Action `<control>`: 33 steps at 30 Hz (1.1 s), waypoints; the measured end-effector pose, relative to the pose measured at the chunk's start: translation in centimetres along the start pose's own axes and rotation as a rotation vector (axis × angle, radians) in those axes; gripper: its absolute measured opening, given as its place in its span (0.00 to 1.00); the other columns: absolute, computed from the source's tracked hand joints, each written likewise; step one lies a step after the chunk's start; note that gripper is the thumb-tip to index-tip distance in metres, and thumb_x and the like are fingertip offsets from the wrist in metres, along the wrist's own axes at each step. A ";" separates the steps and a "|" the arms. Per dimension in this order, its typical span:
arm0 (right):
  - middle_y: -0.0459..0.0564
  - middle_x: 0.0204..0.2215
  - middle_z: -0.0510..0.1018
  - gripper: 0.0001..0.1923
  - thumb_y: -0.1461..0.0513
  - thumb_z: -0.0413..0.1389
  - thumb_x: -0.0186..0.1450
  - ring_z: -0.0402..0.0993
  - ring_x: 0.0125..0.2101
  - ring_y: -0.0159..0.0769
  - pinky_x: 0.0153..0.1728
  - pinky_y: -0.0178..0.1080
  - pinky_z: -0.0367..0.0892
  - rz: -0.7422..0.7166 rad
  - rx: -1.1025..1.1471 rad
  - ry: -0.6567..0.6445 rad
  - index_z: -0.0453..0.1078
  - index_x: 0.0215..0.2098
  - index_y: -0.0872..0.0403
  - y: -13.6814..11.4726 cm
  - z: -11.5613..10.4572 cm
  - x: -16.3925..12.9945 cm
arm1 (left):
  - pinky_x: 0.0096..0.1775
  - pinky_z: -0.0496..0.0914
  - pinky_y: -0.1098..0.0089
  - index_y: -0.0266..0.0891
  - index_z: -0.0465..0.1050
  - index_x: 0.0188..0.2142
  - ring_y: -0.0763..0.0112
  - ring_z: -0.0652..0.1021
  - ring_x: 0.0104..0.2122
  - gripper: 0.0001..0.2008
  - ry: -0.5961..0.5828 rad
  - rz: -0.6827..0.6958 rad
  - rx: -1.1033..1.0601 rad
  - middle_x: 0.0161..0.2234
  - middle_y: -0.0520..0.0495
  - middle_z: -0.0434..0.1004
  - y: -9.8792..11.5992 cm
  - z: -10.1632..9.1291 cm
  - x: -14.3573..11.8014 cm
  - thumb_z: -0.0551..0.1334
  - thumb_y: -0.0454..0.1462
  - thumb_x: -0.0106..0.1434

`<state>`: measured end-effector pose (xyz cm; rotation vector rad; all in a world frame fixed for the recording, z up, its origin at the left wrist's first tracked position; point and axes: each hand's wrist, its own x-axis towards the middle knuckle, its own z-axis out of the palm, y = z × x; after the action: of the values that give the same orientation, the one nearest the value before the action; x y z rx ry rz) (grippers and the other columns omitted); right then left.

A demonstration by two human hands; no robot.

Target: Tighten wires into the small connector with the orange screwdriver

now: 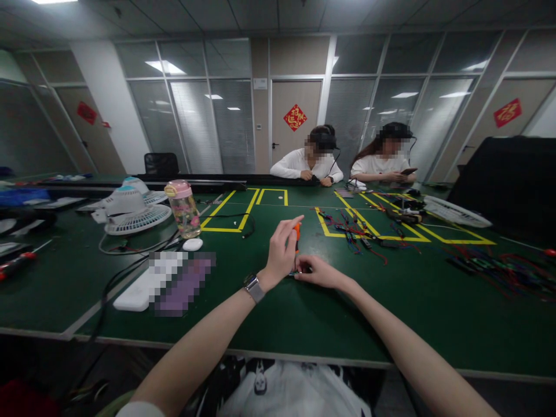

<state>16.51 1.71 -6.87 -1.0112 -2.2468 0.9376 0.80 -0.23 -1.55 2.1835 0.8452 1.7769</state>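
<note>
My left hand (279, 252), with a watch on its wrist, is closed around an orange and black screwdriver (297, 231). The screwdriver stands roughly upright, its shaft pointing down at the table. Beside it, my right hand (320, 272) pinches a small flat part (294, 274) low at the tabletop, under the screwdriver's tip. The part looks like a little circuit board, but fingers hide most of it. Whether the tip sits in a screw cannot be seen.
Left on the green table (278, 330) are a bottle (183, 209), white case (192, 245), white fan (138, 217), blurred white slab (136, 289) and cables. Wired boards (360, 229) lie to the right, with another wire pile (508, 269) beyond. Two people sit opposite.
</note>
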 end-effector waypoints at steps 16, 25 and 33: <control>0.41 0.24 0.66 0.07 0.67 0.59 0.54 0.62 0.26 0.30 0.28 0.32 0.59 -0.001 0.014 -0.033 0.66 0.30 0.55 0.2 -0.2 -0.1 | 0.52 0.66 0.65 0.41 0.63 0.58 0.67 0.72 0.51 0.19 -0.066 -0.015 -0.044 0.51 0.43 0.70 -0.2 0.0 0.1 0.48 0.33 0.71; 0.40 0.23 0.66 0.06 0.67 0.59 0.54 0.61 0.25 0.30 0.27 0.32 0.58 -0.019 0.065 -0.046 0.67 0.30 0.55 0.2 -0.3 -0.1 | 0.42 0.69 0.69 0.41 0.72 0.47 0.69 0.72 0.38 0.11 0.042 0.019 0.104 0.38 0.48 0.68 -0.1 0.1 0.1 0.62 0.36 0.64; 0.42 0.23 0.66 0.07 0.62 0.60 0.56 0.61 0.25 0.30 0.27 0.32 0.58 -0.034 0.068 -0.035 0.68 0.29 0.56 0.3 -0.2 0.0 | 0.48 0.68 0.68 0.41 0.68 0.53 0.69 0.74 0.46 0.15 -0.004 0.037 -0.015 0.46 0.45 0.73 0.2 0.0 0.2 0.50 0.32 0.70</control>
<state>16.78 1.94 -6.98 -0.9305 -2.2373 1.0169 0.85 -0.30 -1.31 2.2062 0.7930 1.7898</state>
